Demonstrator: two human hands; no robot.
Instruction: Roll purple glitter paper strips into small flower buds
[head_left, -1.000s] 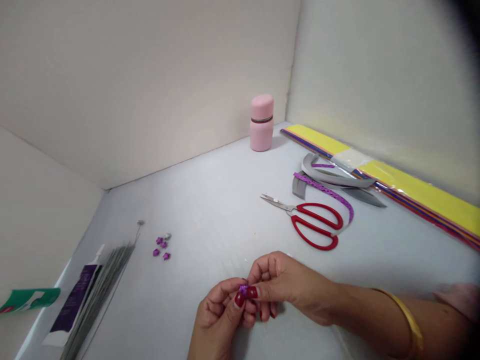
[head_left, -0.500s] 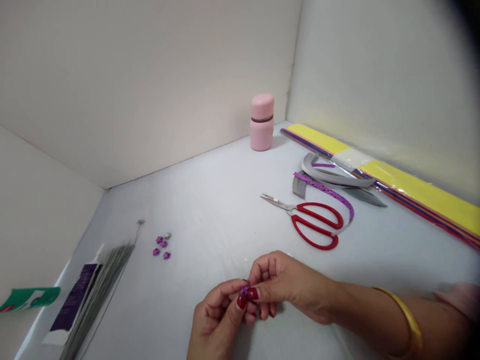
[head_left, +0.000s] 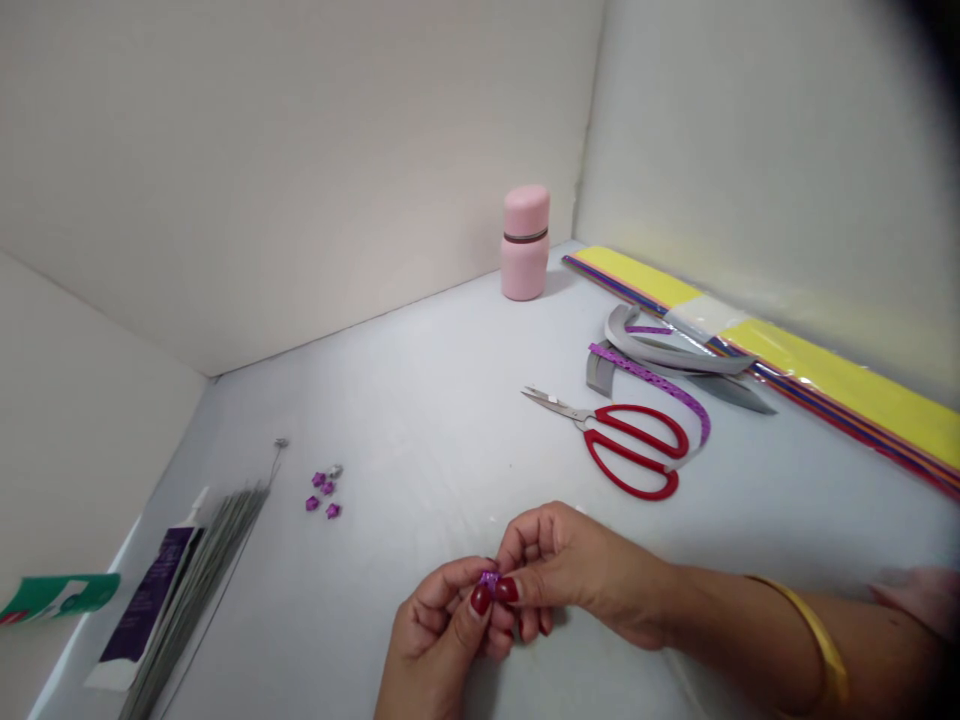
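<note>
A small shiny purple piece (head_left: 490, 579) is pinched between the fingertips of both hands, low in the middle of the view. My left hand (head_left: 450, 620) has its thumb and forefinger closed on its left side. From the right, my right hand (head_left: 555, 570) grips the same piece between thumb and forefinger, its other fingers curled. The thumbs nearly touch and cover part of it. Several small purple stars (head_left: 328, 488) and a silver one (head_left: 335, 471) lie on the table to the left.
Red-handled scissors (head_left: 607, 435) lie beyond my right hand, near a purple strip (head_left: 652, 378) and grey strips (head_left: 675, 358). Farther back are a pink bottle (head_left: 525, 243) and packed coloured paper (head_left: 810, 358). Grey wires (head_left: 195, 590) and a tube (head_left: 146, 610) lie left.
The thumbs have shifted slightly, my left thumb a little to the left, and more of the purple piece shows between them.
</note>
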